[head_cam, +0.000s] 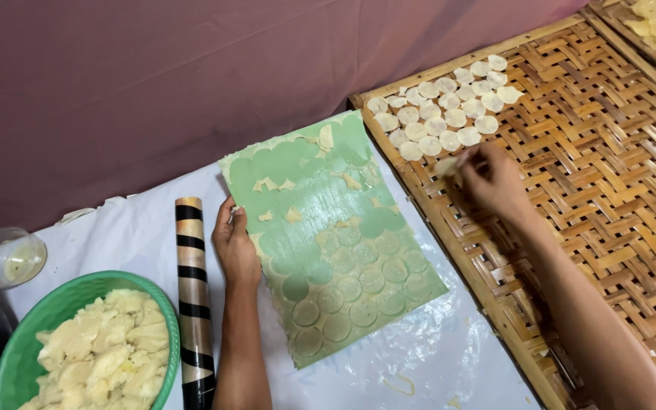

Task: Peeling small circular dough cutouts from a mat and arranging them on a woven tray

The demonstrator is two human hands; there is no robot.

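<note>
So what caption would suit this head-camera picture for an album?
Right hand lays a dough disc on a woven tray; left hand steadies the green sheet.

Green bowl (17,342) cut off below; second tray (609,11) perhaps mostly out of frame.

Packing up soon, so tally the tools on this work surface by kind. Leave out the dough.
Rolling pin: 1
Bowl: 1
Cup: 1
Mat: 1
Trays: 2
Total: 6
</note>
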